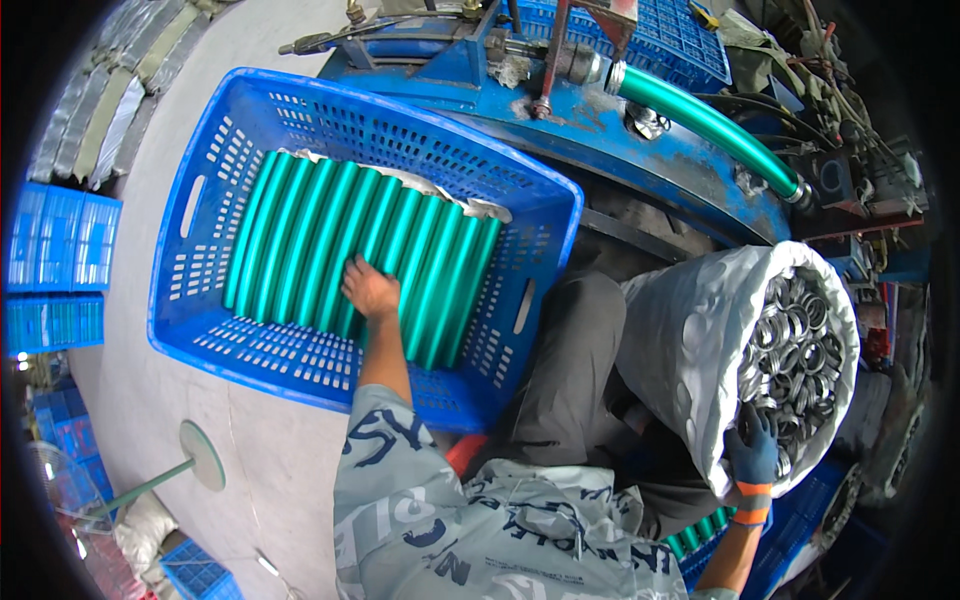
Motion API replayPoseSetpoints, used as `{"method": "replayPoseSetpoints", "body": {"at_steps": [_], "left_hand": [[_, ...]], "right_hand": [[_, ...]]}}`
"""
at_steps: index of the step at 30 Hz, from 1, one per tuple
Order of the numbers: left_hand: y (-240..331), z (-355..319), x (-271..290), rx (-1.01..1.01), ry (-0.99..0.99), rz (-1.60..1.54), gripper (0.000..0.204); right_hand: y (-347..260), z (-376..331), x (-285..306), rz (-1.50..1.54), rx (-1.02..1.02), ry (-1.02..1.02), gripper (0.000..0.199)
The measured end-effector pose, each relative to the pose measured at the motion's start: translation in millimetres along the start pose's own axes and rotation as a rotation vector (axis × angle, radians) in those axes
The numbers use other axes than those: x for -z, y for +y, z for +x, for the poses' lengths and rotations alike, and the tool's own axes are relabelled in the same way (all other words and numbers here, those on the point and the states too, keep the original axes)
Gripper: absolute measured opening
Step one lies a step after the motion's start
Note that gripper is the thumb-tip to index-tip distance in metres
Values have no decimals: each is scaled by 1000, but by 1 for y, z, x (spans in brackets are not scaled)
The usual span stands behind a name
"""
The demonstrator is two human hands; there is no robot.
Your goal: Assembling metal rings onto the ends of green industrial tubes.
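My bare left hand [372,290] reaches into a large blue plastic crate [330,375], its fingers curled over a glossy green tube. Several such green tubes [285,245] lie side by side in the crate, with pale cloth-like material showing at their far ends. On the right, my right hand [755,450] wears a dark blue glove with an orange cuff. It dips into the near edge of a white sack [690,350] full of shiny metal rings [795,345]. Its fingertips are dark and partly lost among the rings, so their grip does not show.
A blue machine [560,130] stands beyond the crate, with another green tube [720,125] held across it by metal fittings. Blue crates [65,240] stand at the left edge. A round-ended green stand [203,455] is on the pale floor. More green tubes [700,535] show below the sack.
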State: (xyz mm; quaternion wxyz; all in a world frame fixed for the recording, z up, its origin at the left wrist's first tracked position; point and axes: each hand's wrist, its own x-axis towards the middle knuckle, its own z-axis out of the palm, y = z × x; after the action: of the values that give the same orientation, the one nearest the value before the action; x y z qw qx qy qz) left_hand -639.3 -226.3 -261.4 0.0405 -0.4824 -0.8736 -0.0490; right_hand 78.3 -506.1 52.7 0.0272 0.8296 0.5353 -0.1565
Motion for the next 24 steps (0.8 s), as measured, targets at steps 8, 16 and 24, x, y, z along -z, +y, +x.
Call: {"method": "replayPoseSetpoints", "body": {"at_steps": [8,16,24], "left_hand": [[-16,45,-10,123,-360,77,79],[5,17,-8,38,-196,24,122],[8,-18,-42,119,-776,-456,164]], "right_hand": [[17,-1,-9,31,-13,3,69],[25,-2,-16,80,23,87,62],[11,7,-13,85,-14,69,57]]}}
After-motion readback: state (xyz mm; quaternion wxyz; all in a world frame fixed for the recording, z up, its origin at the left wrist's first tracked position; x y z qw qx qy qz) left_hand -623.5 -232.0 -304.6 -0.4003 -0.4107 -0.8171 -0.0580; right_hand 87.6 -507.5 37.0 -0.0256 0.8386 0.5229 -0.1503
